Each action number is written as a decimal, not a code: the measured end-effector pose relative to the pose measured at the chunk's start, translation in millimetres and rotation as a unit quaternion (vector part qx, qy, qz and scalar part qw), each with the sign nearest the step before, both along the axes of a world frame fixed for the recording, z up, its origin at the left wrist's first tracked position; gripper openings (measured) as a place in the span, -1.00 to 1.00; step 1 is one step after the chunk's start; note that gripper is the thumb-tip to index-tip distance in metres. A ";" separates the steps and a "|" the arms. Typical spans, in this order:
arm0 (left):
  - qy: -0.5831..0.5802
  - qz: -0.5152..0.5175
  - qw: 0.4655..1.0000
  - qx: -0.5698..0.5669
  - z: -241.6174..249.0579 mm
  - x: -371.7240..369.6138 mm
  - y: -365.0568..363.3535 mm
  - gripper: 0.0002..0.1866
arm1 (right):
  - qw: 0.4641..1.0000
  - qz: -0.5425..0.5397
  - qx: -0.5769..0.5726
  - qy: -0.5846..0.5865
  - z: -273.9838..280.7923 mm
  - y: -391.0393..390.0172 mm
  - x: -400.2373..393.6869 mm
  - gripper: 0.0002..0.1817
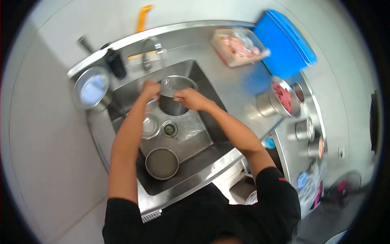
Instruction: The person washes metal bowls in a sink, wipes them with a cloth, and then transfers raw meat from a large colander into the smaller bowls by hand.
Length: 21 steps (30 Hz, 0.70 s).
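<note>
A deep metal pot (174,106) stands tilted in the far part of the steel sink (195,152), beneath the faucet (146,61). My right hand (191,99) grips its near rim, fingers closed over the edge. At the left side of the same rim is my left hand (150,90), closed and a little blurred, its fingertips partly hidden. Clear water or plastic glints inside the pot. Closer to me, a round metal bowl (162,163) holds cloudy greyish liquid. A shiny round lid or dish (150,125) lies beside the drain (169,129).
Left of the sink stands a metal pot with a pale bluish item (93,89), near a black bottle (115,63). On the right counter are a tub of pale meat (239,46), a blue container (284,44), a bowl of red meat (283,96) and metal canisters (304,130).
</note>
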<state>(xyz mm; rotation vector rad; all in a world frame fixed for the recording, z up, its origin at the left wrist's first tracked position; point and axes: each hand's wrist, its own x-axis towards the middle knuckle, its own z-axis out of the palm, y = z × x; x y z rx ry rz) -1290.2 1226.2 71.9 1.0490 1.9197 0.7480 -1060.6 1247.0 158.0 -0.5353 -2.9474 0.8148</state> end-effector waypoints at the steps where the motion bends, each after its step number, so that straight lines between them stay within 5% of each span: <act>1: -0.121 0.074 0.990 -0.005 28.0 3.6 -17.3 -0.80 | 1.000 0.008 0.021 0.019 8.6 3.9 -8.6 -0.84; 3: -0.342 0.093 0.935 0.013 1.1 -22.8 -21.9 -0.89 | 0.999 0.023 0.037 0.012 22.5 19.6 -36.2 -0.85; 5: -0.391 0.129 0.910 0.041 -37.7 -58.8 -21.5 -0.65 | 0.994 -0.008 0.073 0.077 -4.6 42.6 -69.1 -0.79; 6: -0.336 0.148 0.928 0.059 -56.1 -77.3 -20.6 -0.55 | 0.995 0.007 0.066 0.069 -6.4 47.6 -81.9 -0.75; 7: -0.229 0.209 0.949 0.065 -12.9 -57.5 -30.8 -0.52 | 0.996 0.024 0.056 0.061 -9.1 52.8 -93.7 -0.70; 9: 0.022 0.121 0.978 0.170 -25.0 -83.0 -20.4 -0.51 | 0.995 0.048 0.026 0.079 -20.6 56.0 -102.9 -0.64; 11: 0.362 0.088 0.859 0.350 -9.5 -86.9 -7.5 -0.48 | 0.999 -0.006 -0.024 0.047 -24.6 41.6 -99.0 -0.64; 15: 0.152 0.067 0.898 0.407 29.9 -50.1 13.7 -0.40 | 0.981 -0.150 -0.007 0.124 -39.1 6.3 -50.1 -0.70; 17: 0.120 0.032 0.937 0.327 30.7 -44.9 19.8 -0.39 | 0.919 -0.271 -0.220 0.184 -56.3 -2.8 -26.3 -0.74; 19: 0.043 0.045 0.928 0.366 41.7 -14.8 19.8 -0.39 | 0.886 -0.347 -0.236 0.197 -72.3 -12.7 -2.9 -0.74; 21: 0.154 -0.016 0.947 0.283 56.2 4.9 20.2 -0.32 | 0.816 -0.453 -0.297 0.202 -78.0 -25.3 11.0 -0.73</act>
